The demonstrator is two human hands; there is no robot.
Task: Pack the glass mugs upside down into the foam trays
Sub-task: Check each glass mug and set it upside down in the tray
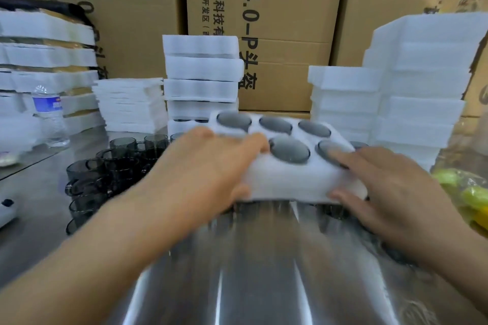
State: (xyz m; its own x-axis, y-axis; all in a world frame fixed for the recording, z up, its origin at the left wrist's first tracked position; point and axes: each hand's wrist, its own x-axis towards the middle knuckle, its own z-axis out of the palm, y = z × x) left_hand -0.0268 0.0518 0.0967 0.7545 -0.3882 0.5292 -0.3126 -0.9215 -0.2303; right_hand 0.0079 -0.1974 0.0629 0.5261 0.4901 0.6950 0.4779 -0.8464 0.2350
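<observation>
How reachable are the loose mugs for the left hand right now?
Probably yes, once freed: the left hand grips the foam tray, but the loose mugs stand just beside it, nothing between.

Water bottle (48, 113) at left, cardboard boxes (285, 34) behind.

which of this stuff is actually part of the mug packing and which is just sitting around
Job: foam tray gripped by left hand and right hand; upturned mugs in it; loose glass mugs; stacked foam trays.
Lying about: water bottle; cardboard boxes; bag of yellow things.
</observation>
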